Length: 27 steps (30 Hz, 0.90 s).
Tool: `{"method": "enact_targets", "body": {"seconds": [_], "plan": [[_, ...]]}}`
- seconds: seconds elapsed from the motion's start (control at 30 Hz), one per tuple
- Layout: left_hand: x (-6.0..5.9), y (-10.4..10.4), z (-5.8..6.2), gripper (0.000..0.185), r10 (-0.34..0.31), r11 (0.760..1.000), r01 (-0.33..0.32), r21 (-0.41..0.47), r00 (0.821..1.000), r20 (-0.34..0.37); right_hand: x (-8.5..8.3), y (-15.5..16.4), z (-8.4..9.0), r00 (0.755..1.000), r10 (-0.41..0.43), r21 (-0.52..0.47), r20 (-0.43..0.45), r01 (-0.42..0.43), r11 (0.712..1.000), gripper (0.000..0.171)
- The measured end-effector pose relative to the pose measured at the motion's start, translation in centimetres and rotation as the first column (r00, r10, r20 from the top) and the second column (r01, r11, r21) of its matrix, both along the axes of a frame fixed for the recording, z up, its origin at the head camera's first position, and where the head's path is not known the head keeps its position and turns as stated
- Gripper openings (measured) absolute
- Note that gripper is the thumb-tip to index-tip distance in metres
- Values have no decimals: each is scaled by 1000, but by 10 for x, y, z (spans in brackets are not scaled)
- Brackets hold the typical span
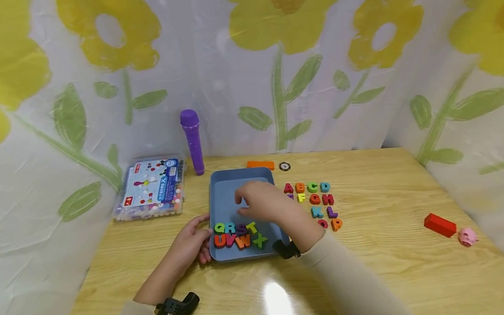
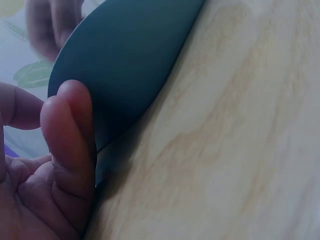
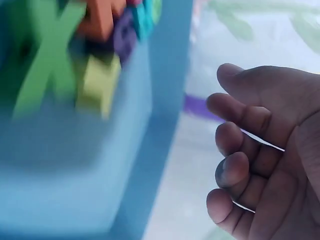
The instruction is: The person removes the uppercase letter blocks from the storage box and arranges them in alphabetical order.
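Two bare hands work at a shallow blue plastic tray lying at the middle of the pale wooden tabletop. From the tray's 8 o'clock side the left hand rests against the rim, fingers bent against it; whether they truly clasp it is hard to tell. Over the tray's centre hovers the right hand, its grip released, fingers loosely curled around nothing. Bright foam letters Q to X sit in two rows at the tray's 6 o'clock end. More foam letters, A to P, lie on the wood at the tray's 3 o'clock. At its 11 o'clock stands a purple toy microphone
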<state>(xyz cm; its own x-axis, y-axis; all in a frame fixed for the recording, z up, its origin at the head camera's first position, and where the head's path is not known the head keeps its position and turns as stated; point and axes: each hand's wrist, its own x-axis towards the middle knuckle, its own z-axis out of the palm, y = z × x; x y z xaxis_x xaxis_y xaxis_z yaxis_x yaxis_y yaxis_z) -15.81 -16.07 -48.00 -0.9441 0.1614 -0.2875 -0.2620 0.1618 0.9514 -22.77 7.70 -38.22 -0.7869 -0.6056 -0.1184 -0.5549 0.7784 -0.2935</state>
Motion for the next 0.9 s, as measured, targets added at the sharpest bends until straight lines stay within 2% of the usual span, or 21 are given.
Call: {"method": "enact_targets", "body": {"seconds": [0.23, 0.4, 0.73, 0.9], "plan": [[-1, 3, 1, 62, -19, 1000, 19, 6, 1000, -18, -4, -42, -14, 995, 69, 143, 69, -78, 987, 19], [-1, 1, 0, 62, -4, 1000, 4, 5, 1000, -10, -5, -57, -16, 991, 84, 180, 103, -102, 978, 20], [-1, -1, -2, 62, -12, 1000, 13, 25, 1000, -24, -8, -72, -21, 991, 102, 288, 81, -121, 950, 35], [-1, 0, -2, 63, -8, 1000, 9, 22, 1000, -22, -10, -73, -22, 992, 115, 301, 59, -128, 945, 28]]}}
